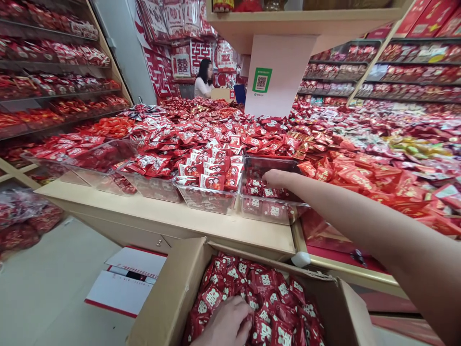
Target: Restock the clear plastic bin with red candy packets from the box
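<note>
A cardboard box full of red candy packets with white double-happiness prints stands in front of me. My left hand lies in it with fingers curled down around some of the packets; what sits under the palm is hidden. Beyond the box, my right hand reaches into a clear plastic bin on the counter. Similar red packets cover that bin's bottom, lower than the fill in the neighbouring bins. The right hand's fingers point down and away, mostly hidden, so their grip does not show.
Left of that bin stands another clear bin heaped with candy packets. The wooden counter runs along the front. A white-and-red carton lies on the floor. Packed shelves line the left wall. A person is at the back.
</note>
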`<state>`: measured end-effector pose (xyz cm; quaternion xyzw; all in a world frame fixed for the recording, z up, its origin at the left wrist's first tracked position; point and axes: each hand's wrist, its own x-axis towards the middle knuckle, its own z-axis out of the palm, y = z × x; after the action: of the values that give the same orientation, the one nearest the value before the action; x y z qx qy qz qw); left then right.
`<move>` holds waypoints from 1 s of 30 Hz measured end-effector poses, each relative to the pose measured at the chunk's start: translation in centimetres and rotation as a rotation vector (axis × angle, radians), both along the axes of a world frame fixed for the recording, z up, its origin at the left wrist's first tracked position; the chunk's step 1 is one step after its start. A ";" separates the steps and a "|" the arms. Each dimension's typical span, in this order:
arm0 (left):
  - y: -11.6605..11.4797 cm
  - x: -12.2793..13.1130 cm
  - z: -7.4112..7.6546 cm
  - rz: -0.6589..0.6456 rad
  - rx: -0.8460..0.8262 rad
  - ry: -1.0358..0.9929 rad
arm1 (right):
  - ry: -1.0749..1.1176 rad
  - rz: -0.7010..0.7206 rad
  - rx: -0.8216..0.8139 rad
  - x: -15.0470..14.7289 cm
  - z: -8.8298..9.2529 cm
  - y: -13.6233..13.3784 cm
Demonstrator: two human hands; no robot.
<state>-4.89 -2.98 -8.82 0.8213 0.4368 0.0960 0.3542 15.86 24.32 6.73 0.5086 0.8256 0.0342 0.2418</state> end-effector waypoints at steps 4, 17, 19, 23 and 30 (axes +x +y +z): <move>0.0 0.0 -0.6 -0.010 0.010 -0.001 | -0.045 -0.023 -0.105 -0.3 -0.8 -0.5; 0.3 0.1 -1.8 -0.051 -0.016 0.041 | -0.121 -0.121 -0.100 -0.5 -1.0 2.8; 0.5 0.1 -1.7 -0.063 -0.027 0.071 | -0.111 -0.088 -0.089 -0.8 -1.3 2.8; 0.5 0.3 -1.6 -0.074 -0.029 0.098 | -0.093 -0.093 -0.062 -0.9 -1.5 2.9; 0.3 0.2 -1.9 -0.067 -0.009 0.057 | 0.027 -0.019 -0.010 -2.4 -1.7 1.8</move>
<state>-4.71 -2.67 -10.71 0.8363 0.4194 0.0585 0.3483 13.48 26.13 5.01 0.5158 0.8240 0.0210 0.2338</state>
